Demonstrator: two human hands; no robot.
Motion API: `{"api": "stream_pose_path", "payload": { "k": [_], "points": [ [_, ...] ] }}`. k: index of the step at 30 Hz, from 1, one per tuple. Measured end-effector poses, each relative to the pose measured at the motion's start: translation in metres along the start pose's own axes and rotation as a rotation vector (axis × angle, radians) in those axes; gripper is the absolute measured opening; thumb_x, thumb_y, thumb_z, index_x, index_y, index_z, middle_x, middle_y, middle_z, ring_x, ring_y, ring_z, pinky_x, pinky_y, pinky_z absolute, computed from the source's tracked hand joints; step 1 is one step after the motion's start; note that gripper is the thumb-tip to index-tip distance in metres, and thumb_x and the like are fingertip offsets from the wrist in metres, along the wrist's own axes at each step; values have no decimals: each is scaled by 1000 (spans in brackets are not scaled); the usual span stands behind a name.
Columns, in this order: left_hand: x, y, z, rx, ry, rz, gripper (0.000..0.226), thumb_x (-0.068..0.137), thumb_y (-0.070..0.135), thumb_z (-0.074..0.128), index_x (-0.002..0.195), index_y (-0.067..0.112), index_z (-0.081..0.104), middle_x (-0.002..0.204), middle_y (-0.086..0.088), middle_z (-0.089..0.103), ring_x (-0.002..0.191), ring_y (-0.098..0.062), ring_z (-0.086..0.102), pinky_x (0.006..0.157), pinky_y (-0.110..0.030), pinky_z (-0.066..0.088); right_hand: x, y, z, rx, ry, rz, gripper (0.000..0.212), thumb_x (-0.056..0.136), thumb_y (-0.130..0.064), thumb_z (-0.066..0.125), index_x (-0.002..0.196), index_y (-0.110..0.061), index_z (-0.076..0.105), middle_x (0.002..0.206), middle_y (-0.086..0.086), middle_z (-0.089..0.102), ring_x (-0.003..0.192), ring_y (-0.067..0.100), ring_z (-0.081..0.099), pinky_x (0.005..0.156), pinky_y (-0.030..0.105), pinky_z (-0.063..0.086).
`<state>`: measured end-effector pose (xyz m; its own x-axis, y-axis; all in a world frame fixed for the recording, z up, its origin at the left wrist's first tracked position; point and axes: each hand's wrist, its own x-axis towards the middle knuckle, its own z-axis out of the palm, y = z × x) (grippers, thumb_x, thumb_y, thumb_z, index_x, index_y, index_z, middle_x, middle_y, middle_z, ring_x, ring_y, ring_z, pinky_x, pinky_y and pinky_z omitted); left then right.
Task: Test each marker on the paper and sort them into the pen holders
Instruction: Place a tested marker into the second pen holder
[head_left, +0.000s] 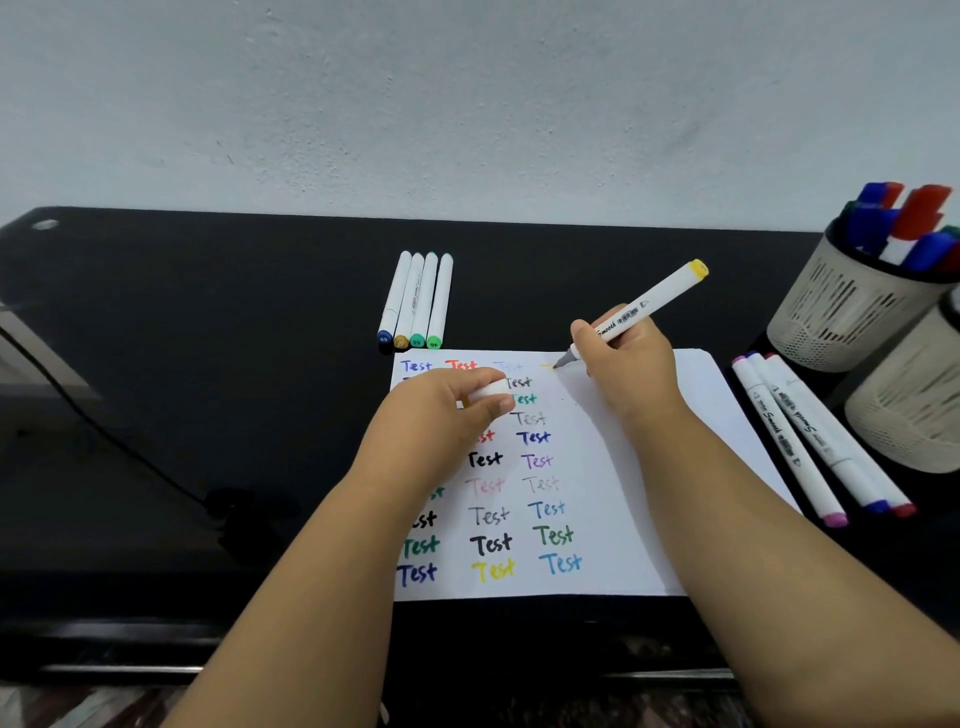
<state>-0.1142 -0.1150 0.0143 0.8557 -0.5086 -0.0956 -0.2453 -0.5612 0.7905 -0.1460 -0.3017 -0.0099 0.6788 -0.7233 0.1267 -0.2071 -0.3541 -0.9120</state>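
Paper (613, 467) lying flat at the middle of the dark desk (208, 364), already carrying three columns of coloured "Test" words, with bare space remaining toward 3 o'clock. Standing at 2 o'clock, two pale mesh pen holders (852, 306), the farther one already bristling with blue and red capped markers. Lying at 3 o'clock just off the sheet's edge, three white markers (810, 441) side by side; at 12 o'clock, just beyond the top edge, four more untested markers (415, 301) in a neat row. Right hand (623, 364) gripping the yellow marker (644, 306) low on the barrel in a writing hold, nib touching the sheet near its top edge, yellow end cap pointing toward 1 o'clock. Left hand (457, 410) pinching the removed cap (485, 389) between thumb and fingers, hovering over or resting on the sheet at 10 o'clock. Judging by looks: marker light, rigid, smooth plastic, likely a little slippery, so best held near the nib for writing and mid-barrel for carrying; cap small and easily dropped; paper thin, probably sliding unless held down.
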Motion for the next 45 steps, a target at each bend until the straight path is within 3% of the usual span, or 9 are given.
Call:
{"api": "stream_pose_path", "payload": {
  "k": [7,12,22,31,34,37,41,45],
  "points": [
    [1,0,-1,-11,5,9,36,88,40,61,123,37,59,130,17,54,114,0,47,88,-17,32,-1,-1,0,15,36,14,15,91,-25,59,87,-11,55,74,-4,55,64,6,51,58,17,41],
    [0,-1,0,-10,-2,14,36,88,41,61,123,38,58,131,19,54,103,5,42,85,-18,32,-1,-2,-1,3,38,27,15,91,-24,58,85,-12,53,72,-5,53,62,6,50,56,17,39],
    [0,-1,-1,-14,-4,7,36,88,40,60,124,37,58,131,16,54,114,-1,47,86,-18,31,-1,-3,-1,0,91,41,13,92,-24,56,89,-11,53,74,-6,53,62,6,51,53,14,38],
    [0,-2,-1,-41,2,-2,35,87,40,61,122,38,59,128,19,55,101,4,44,83,-18,33,0,-3,-2,26,65,59,11,91,-21,56,87,-12,52,73,-5,52,62,6,48,55,16,38],
    [1,-3,-1,-33,3,-4,36,87,41,61,123,38,58,128,18,55,102,4,44,84,-18,33,2,-2,-3,79,82,98,9,89,-19,56,83,-14,51,72,-5,51,62,6,47,56,19,39],
    [1,-3,-3,-34,1,-41,35,87,41,61,122,38,59,117,17,60,93,2,50,75,-20,40,5,1,-6,249,139,179,15,85,-21,57,74,-19,48,64,-6,52,57,9,44,60,25,39],
    [2,-2,-6,-39,-14,-107,37,84,43,64,121,37,60,113,15,62,85,-1,52,75,-23,43,7,-6,-11,322,60,273,15,86,-17,56,73,-16,48,48,-7,46,48,9,34,48,21,35],
    [-1,2,-9,-70,-54,-122,39,83,40,67,121,38,59,115,15,60,80,4,49,75,-24,42,8,-18,-20,390,-11,315,21,88,-14,56,68,-12,49,53,0,38,41,9,29,38,19,28]
  ]
}}
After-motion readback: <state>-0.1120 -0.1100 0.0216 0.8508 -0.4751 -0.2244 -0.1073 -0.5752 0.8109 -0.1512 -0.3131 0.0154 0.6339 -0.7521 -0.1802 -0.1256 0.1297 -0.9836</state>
